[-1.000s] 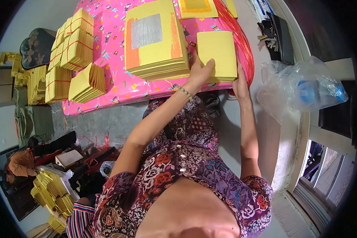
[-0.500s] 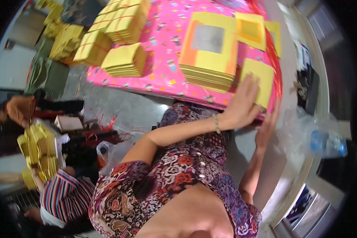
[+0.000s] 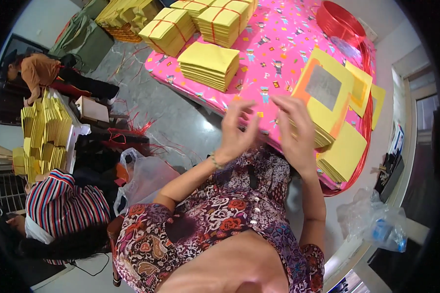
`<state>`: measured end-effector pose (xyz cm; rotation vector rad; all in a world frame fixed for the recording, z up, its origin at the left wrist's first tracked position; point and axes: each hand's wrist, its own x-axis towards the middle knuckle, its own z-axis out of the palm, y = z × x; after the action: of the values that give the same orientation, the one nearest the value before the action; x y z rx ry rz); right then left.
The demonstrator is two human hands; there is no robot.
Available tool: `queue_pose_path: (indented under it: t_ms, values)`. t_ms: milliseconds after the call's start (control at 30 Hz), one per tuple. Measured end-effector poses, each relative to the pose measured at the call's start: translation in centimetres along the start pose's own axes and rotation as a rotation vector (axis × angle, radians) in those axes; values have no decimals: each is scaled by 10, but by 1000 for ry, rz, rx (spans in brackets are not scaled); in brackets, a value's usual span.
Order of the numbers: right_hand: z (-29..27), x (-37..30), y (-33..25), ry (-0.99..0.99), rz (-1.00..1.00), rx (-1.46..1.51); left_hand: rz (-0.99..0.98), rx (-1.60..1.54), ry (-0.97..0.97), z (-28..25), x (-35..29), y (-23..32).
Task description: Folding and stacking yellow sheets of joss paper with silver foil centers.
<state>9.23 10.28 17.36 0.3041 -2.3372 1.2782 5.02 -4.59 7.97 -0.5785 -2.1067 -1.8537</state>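
Note:
Both of my hands hover at the near edge of the pink patterned table [image 3: 274,78]. My left hand [image 3: 235,131] is open, with bent fingers and the thumb apart. Facing it, my right hand [image 3: 297,134] is open too, its fingers stretched forward. I see nothing between them. Just beyond my right hand lies a large stack of yellow paper sheets [image 3: 340,110] with an orange border and a grey rectangle on top. A smaller yellow stack [image 3: 347,149] sits at the table's right corner. To the left is a loose yellow stack [image 3: 209,63].
Bundles of yellow paper tied with red string [image 3: 166,30] stand at the table's far left. A red ribbon coil [image 3: 340,29] sits far right, strands trailing down the edge. On the left, a person in stripes [image 3: 68,202] and another in brown [image 3: 39,73] are near more yellow stacks [image 3: 46,129].
My hands have left the small stack at the right corner and moved left to the front edge, now facing each other. The view has turned, so the table sits further right.

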Motion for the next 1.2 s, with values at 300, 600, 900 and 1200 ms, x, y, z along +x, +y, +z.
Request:
queue_pose_path:
  t_ms: [300, 600, 900, 1200]
  values:
    - [127, 76, 108, -97, -188, -325, -622, -453, 451, -48, 29, -91]
    - [155, 59, 137, -307, -121, -426, -968, -869, 361, -65, 73, -114]
    - [162, 44, 137, -263, -96, -387, -1066, -728, 381, -54, 94, -125]
    - [152, 39, 129, -256, -32, -314, -730, -760, 481, -38, 93, -127]
